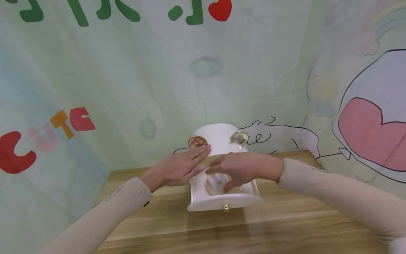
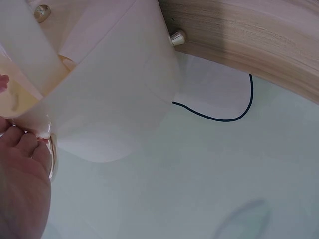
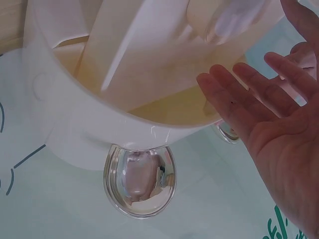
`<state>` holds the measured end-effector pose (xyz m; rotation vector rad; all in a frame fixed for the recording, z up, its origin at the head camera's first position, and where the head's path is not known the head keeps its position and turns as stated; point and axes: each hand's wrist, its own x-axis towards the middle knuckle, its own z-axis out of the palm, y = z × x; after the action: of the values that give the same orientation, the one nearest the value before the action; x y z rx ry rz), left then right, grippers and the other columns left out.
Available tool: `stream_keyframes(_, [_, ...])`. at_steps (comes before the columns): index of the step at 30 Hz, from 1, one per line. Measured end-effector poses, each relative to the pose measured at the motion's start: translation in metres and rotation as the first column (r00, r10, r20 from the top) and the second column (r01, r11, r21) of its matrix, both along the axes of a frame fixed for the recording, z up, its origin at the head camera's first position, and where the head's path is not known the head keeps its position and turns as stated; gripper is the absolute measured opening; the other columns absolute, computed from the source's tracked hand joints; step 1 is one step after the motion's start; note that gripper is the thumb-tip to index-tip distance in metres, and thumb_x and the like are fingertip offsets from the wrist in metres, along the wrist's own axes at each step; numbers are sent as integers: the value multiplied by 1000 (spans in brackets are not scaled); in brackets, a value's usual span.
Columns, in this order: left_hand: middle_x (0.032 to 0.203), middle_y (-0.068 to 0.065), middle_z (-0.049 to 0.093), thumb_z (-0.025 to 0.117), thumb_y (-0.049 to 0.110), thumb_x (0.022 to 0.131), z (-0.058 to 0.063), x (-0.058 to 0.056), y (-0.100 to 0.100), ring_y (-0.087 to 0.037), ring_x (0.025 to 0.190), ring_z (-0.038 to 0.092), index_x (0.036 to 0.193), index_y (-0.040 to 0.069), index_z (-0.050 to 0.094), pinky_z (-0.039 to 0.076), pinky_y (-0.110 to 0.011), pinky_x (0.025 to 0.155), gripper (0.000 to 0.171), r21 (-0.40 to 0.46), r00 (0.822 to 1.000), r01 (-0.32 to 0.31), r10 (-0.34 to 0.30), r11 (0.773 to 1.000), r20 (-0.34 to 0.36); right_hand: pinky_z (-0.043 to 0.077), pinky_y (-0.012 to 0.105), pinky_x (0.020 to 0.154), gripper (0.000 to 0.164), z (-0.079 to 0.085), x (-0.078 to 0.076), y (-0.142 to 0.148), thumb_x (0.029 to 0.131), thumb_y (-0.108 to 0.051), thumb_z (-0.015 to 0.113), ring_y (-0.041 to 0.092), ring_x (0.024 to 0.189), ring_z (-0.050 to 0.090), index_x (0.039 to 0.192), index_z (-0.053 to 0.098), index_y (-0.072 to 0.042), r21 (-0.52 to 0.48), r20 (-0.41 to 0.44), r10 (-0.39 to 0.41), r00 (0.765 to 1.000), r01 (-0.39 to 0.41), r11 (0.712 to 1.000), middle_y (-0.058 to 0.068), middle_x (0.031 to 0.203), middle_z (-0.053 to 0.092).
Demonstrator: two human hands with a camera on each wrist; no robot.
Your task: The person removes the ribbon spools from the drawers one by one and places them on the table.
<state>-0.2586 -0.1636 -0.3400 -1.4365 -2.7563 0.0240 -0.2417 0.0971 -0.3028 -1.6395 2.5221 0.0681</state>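
Observation:
A white rounded box (image 1: 219, 135) with a drawer pulled forward stands on the table. The drawer front (image 1: 207, 204) carries a gold knob (image 1: 226, 207). Two gold ear-shaped pieces, left (image 1: 194, 141) and right (image 1: 240, 138), stick out from the box's back rim. My left hand (image 1: 177, 167) lies with fingers extended, fingertips at the rim beside the left ear piece. Over the drawer hovers my right hand (image 1: 242, 169), its fingers spread and slightly bent around a pale, glossy round object (image 1: 213, 187). The right wrist view shows a gap between those fingers and the round object (image 3: 234, 22).
The wood-grain table (image 1: 152, 222) extends to both sides and in front of the drawer. Close behind the box hangs a printed cloth backdrop (image 1: 158, 81) with letters and cartoon drawings. A small gold peg (image 2: 178, 37) juts from the box near the table.

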Motion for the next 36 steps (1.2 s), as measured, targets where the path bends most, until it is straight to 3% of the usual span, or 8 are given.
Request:
stream_keyframes(6, [178, -10, 16, 32, 37, 115, 0, 1, -1, -27, 165, 22, 168, 4, 17, 30, -45, 131, 64, 2, 1000, 12, -12, 1000, -18, 52, 41, 115, 72, -8, -4, -6, 87, -36, 87, 26, 133, 66, 148, 60, -12, 14, 0, 37, 999, -37, 999, 12, 148, 64])
stream_keyframes(14, [177, -11, 18, 34, 37, 115, 2, 3, 0, -27, 164, 24, 168, 4, 18, 32, -45, 130, 64, 6, 1000, 4, -4, 1000, -22, 54, 41, 113, 58, -12, -4, -9, 90, -32, 83, 26, 129, 69, 143, 66, -15, 23, 21, 70, 997, -70, 997, 11, 144, 68])
stream_keyframes(26, [177, -12, 18, 34, 36, 115, 2, 4, 0, -27, 164, 23, 168, 3, 18, 32, -45, 131, 64, 3, 1000, 7, -7, 1000, -25, 55, 38, 112, 58, -16, -4, -12, 89, -29, 84, 22, 129, 68, 144, 65, -19, 38, 52, 23, 998, -25, 999, 6, 143, 69])
stream_keyframes(36, [177, -12, 19, 35, 35, 115, -1, 1, -1, -28, 163, 26, 168, 3, 18, 33, -45, 130, 64, 3, 999, 12, -12, 1000, -42, 55, 35, 110, 55, -16, -5, -12, 89, -26, 84, 19, 125, 68, 140, 67, -16, 12, 61, 48, 997, -48, 999, 5, 136, 72])
